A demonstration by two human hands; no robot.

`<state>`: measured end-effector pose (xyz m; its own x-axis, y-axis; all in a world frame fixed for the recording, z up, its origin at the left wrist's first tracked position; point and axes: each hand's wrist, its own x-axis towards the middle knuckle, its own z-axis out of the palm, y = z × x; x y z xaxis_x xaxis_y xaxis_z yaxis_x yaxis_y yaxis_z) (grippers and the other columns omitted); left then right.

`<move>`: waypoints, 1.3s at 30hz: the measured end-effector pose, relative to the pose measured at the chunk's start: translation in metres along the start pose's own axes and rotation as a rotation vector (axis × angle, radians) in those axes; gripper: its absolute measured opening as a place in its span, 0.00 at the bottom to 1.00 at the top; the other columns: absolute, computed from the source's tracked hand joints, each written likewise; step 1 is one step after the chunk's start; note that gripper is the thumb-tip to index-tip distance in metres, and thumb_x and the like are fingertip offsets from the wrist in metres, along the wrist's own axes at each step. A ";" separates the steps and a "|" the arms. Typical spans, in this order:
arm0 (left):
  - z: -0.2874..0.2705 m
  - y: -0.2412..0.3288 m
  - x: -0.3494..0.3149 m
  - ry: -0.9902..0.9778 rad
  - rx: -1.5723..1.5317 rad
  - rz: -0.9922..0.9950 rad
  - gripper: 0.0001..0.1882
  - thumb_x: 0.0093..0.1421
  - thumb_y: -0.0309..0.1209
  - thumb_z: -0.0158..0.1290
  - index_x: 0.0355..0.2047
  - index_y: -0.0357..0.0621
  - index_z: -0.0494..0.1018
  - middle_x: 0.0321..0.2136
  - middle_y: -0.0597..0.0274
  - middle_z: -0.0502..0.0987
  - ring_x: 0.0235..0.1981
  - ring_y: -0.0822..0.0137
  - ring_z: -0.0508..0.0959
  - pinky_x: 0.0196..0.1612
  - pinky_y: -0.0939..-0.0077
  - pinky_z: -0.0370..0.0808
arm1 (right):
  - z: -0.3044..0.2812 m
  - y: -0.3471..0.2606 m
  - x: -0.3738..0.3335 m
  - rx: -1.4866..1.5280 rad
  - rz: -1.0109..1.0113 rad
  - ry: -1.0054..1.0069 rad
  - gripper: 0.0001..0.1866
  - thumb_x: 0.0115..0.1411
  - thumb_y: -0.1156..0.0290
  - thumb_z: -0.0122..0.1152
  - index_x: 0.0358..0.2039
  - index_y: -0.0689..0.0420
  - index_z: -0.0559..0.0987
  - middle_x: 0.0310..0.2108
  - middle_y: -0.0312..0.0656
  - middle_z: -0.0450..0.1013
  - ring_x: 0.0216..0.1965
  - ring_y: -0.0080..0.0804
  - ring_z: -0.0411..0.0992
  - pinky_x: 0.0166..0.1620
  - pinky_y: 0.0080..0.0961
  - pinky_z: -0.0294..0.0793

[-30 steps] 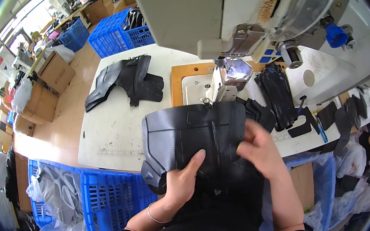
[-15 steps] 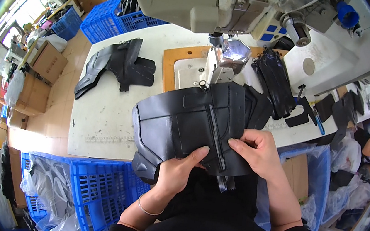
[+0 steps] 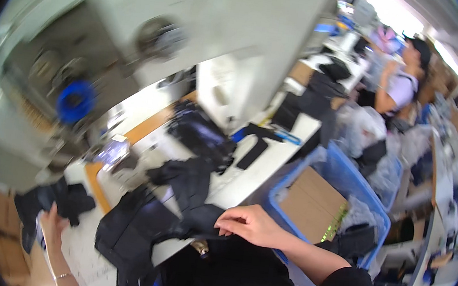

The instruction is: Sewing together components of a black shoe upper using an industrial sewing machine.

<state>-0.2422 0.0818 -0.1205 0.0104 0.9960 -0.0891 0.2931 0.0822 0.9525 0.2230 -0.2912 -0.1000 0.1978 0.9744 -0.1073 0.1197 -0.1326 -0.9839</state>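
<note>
Black pieces [image 3: 132,222] lie on the white tabletop [image 3: 87,251].

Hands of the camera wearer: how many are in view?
2. The left hand is at far left, its fingers at a small black piece; the right hand is near centre, at a large black piece's right end. Neither is hidden.

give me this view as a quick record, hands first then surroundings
left hand: at the far-left black piece, grip unclear
right hand: at the edge of other black material, grip unclear
table: white, both hands beside or over it
machine: sewing machine, blurred
right side: blue bin containing cardboard
background: person in pale top
</note>
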 end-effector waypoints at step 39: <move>0.258 0.103 -0.307 -1.318 -1.208 -0.051 0.52 0.56 0.63 0.52 0.66 0.35 0.51 0.66 0.51 0.56 0.67 0.56 0.55 0.68 0.57 0.50 | -0.037 0.047 -0.068 -0.184 -0.640 -0.387 0.26 0.63 0.51 0.57 0.52 0.59 0.77 0.51 0.58 0.73 0.51 0.40 0.73 0.58 0.42 0.62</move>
<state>0.0316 -0.2248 -0.0700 0.8830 0.3580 0.3035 -0.4692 0.6901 0.5510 0.2508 -0.3707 -0.1332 -0.3152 0.8611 0.3990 0.2626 0.4832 -0.8352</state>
